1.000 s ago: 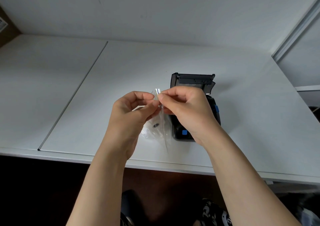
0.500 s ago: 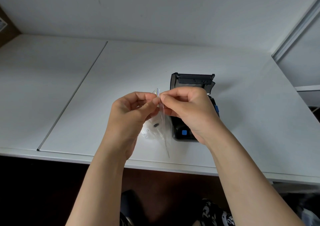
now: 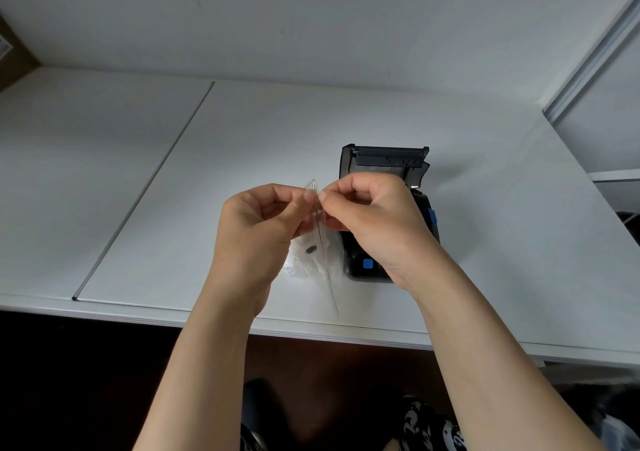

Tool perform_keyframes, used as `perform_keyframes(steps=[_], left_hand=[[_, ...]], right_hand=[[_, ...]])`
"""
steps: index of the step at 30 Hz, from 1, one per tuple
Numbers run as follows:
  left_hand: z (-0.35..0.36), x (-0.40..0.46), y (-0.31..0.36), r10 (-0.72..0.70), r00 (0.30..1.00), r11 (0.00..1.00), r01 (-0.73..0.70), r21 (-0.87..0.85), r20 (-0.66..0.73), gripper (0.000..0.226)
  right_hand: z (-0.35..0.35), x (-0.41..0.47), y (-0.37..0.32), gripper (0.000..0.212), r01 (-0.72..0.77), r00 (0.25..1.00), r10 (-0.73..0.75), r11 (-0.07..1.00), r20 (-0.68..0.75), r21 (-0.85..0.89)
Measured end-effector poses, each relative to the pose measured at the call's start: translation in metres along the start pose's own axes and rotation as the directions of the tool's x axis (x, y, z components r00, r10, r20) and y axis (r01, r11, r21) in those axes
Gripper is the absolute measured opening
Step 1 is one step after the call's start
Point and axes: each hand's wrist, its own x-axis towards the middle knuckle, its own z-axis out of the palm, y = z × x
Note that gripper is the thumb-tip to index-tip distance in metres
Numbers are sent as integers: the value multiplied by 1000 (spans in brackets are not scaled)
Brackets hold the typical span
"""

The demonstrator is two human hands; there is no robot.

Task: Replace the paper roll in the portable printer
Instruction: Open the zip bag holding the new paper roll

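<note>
Left hand (image 3: 258,229) and right hand (image 3: 372,215) each pinch the top edge of a clear plastic bag (image 3: 317,253), fingertips almost touching. Bag hangs below both grips above the table (image 3: 242,132). Printer (image 3: 384,208), lid up, stands just right of the bag, behind the right hand. Bare tabletop lies left and beyond.

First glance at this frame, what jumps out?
Both hands meet mid-frame above the white table: the left hand and right hand each pinch the top edge of a clear plastic bag that hangs between them, something white with a dark centre inside it. Just behind the right hand stands the black portable printer, its lid tipped open, blue buttons on its front and side.
</note>
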Motion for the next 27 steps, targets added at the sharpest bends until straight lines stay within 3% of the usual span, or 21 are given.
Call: perform_keyframes(steps=[15,27], left_hand=[[0,3,-5,51,999,997,-50,53,-11,13],[3,2,-5,82,996,992,-80,97,-23,11]], right_hand=[[0,-1,1,15,38,998,-41,995,39,90],[-1,0,1,8,77,997,-77,993,-9,89]])
